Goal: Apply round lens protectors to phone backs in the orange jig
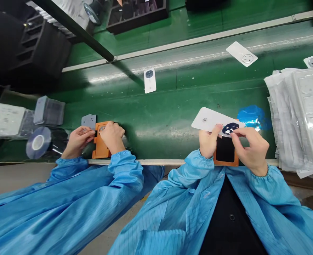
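Observation:
A white phone back cover [201,118] with a dark round camera piece [229,128] at its right end is held tilted above the bench. My left hand [209,142] grips its lower edge, thumb on top. At the cover's right end, my right hand [252,147] pinches the edge by the camera piece with thumb and index finger; whether a small part is also between them I cannot tell. Underneath, an orange fixture [234,161] with a black recess [225,149] lies at the bench edge, partly hidden by the cover and my hands.
Crumpled blue film [253,117] lies beyond my right hand, left of stacked clear trays [312,113]. More white covers [149,80] rest on the green belt [177,92]. To the left, a co-worker's hands [112,136] work at another orange fixture [100,147] near a tape roll [39,142].

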`<state>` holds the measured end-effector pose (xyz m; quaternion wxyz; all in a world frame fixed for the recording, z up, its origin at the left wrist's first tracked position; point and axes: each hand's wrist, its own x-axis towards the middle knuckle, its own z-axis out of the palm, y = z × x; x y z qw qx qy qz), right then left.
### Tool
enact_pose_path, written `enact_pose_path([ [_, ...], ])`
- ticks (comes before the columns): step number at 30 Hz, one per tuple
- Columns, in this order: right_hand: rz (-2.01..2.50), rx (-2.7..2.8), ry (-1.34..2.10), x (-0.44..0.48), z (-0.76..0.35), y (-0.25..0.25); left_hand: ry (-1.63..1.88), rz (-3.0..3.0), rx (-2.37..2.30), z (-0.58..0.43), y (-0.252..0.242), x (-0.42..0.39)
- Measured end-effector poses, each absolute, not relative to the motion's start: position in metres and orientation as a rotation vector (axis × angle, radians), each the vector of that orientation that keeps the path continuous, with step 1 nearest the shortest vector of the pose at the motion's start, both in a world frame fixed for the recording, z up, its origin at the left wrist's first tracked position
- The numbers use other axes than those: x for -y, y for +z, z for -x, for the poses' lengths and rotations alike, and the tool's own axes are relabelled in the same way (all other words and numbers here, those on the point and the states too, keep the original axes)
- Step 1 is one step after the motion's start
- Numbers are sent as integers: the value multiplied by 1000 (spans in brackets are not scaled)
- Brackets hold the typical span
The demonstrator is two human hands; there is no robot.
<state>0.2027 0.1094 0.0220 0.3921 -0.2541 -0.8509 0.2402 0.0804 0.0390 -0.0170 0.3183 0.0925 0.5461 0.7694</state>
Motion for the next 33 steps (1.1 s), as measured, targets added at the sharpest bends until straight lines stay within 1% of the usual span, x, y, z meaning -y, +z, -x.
enact_pose_path([
  [7,741,2097,521,-116,-190,17,2005,-420,-1404,-102,-6,-32],
  [16,779,2060,638,-117,-189,14,1991,-468,-1448,-106,-12,-30],
  [22,750,2040,645,-119,-188,13,2022,-442,-1410,-106,-16,-29],
  [28,728,2016,652,-120,-186,9,1978,-646,-1584,-105,-23,-27],
  [33,728,2021,643,-119,-184,8,1950,-832,-1603,-108,-22,-26],
])
